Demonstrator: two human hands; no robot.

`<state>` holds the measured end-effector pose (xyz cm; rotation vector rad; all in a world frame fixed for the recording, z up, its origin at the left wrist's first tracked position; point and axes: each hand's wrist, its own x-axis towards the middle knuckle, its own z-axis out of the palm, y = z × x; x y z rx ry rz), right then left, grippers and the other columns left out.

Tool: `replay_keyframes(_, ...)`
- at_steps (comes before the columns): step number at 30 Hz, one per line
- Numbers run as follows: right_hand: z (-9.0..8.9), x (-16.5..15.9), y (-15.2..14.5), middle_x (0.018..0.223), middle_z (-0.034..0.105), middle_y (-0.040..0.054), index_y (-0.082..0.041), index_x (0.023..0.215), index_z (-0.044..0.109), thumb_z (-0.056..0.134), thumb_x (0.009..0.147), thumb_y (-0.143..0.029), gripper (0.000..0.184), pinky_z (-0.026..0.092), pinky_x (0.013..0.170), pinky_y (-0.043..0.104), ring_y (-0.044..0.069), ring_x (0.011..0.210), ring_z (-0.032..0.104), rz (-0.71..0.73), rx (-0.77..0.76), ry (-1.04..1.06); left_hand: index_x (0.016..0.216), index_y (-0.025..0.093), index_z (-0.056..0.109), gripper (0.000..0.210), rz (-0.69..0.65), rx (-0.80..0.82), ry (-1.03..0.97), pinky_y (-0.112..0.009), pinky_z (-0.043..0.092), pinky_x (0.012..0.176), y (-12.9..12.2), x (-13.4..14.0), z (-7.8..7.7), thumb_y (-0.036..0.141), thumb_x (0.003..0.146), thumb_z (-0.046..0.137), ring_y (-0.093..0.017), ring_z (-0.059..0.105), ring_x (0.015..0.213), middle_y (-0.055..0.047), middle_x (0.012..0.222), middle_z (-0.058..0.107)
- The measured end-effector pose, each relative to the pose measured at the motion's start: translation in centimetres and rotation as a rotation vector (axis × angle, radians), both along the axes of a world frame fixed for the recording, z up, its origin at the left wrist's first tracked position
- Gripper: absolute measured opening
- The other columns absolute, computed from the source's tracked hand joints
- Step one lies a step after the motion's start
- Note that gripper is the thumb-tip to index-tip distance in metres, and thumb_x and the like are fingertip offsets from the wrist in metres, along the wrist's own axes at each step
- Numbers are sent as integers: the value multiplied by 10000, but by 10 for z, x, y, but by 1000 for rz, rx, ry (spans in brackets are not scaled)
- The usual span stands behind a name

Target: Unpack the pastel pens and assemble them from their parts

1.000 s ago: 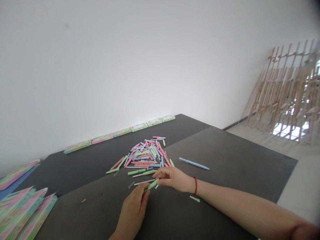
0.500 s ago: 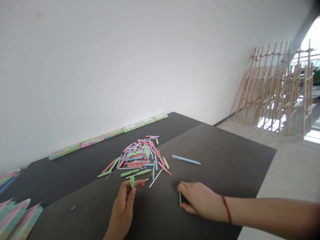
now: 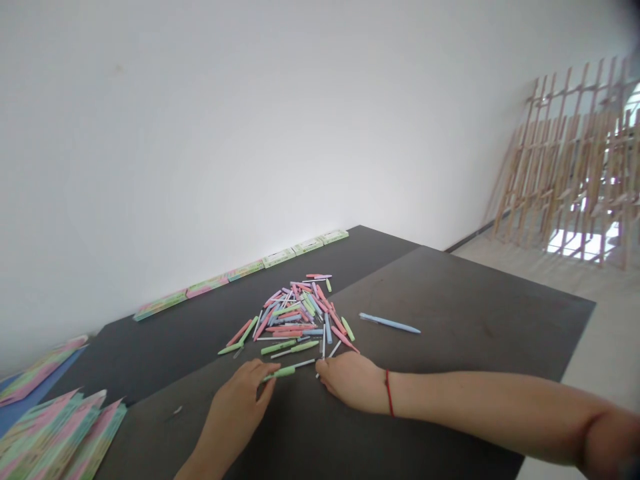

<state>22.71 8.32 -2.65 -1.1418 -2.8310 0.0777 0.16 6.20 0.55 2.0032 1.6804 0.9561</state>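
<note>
My left hand [image 3: 240, 399] pinches a light green pen barrel [image 3: 285, 371] near the middle of the black table [image 3: 300, 427]. A thin white pen refill [image 3: 305, 363] points out of the barrel's right end. At the refill's far end, my right hand [image 3: 353, 383], with a red cord at its wrist, has its fingers closed; its fingertips are partly hidden. Another white refill [image 3: 336, 348] lies partly beneath this hand. Just beyond both hands spreads a pile of pen parts [image 3: 300, 313] in pink, green, blue and purple.
A blue pen [image 3: 390, 323] lies apart on the right. Flat pastel boxes [image 3: 207, 287] line the wall side of the table. Stacked pastel packs [image 3: 60, 433] stand at the lower left. Wooden easels [image 3: 570, 160] lean against the wall at the right.
My right hand has moved left and inward, up to the left hand. The green barrel in my left hand has gone from upright to lying sideways. The view has shifted slightly.
</note>
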Motion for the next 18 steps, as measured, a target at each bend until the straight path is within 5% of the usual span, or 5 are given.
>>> replay_keyframes(5,4,-13,15,799,675,51,-179,943,564,417,924,-319,204,401,582,258,184,692,631,-14,-48,148,663,290,696,94,-26,-75,55,-247,404,615,0,-7,6,234,589,680,-210,613,647,3,684,694)
replay_keyframes(11,1,-22,20,887,630,15,-178,833,574,523,883,-287,131,380,669,210,131,821,578,8,-85,465,670,254,609,96,-81,-151,92,-210,330,499,3,-17,11,342,707,616,-160,529,499,56,548,584)
replay_keyframes(18,-3,-26,12,814,662,13,-202,972,532,435,922,-321,162,353,588,228,149,698,599,-15,-114,314,658,257,605,148,-13,-157,50,-232,355,542,12,-32,12,399,700,589,-185,552,545,47,566,600)
